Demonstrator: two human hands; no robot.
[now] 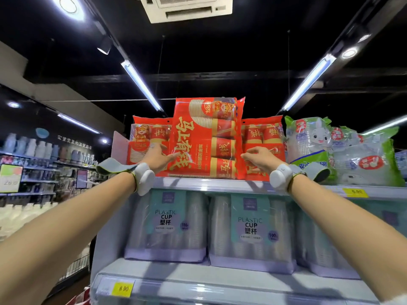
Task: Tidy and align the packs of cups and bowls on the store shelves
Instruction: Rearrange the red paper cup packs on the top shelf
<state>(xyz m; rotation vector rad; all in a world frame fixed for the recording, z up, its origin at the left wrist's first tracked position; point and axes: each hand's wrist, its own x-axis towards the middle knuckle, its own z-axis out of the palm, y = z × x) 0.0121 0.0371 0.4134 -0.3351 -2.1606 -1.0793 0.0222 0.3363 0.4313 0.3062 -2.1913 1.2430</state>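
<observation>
Nearest me, a lower shelf edge carries a yellow price tag [123,288], and on it stand two clear packs of plastic cups with teal labels [168,225] and [251,230], upright and side by side.

Above them my two bare forearms reach up to the top shelf [198,183]. My left hand [159,158] lies with fingers stretched against the left edge of the tall red pack of paper cups with gold lettering [204,139]; it presses rather than grips. My right hand [256,160] has its fingers curled at the pack's lower right edge, and I judge it pinches the wrapper there, though the grip is partly hidden.

The tall pack stands upright at the shelf front, between two lower red packs of the same kind, one to the left [147,137] and one to the right [263,134], overlapping both. Further right sit clear packs of cups with green trim and a rabbit picture [312,139], leaning unevenly.

To do this well, I should keep even pressure from both sides, square the pack's base to the shelf lip, and avoid crushing the thin film or toppling the neighbours.
</observation>
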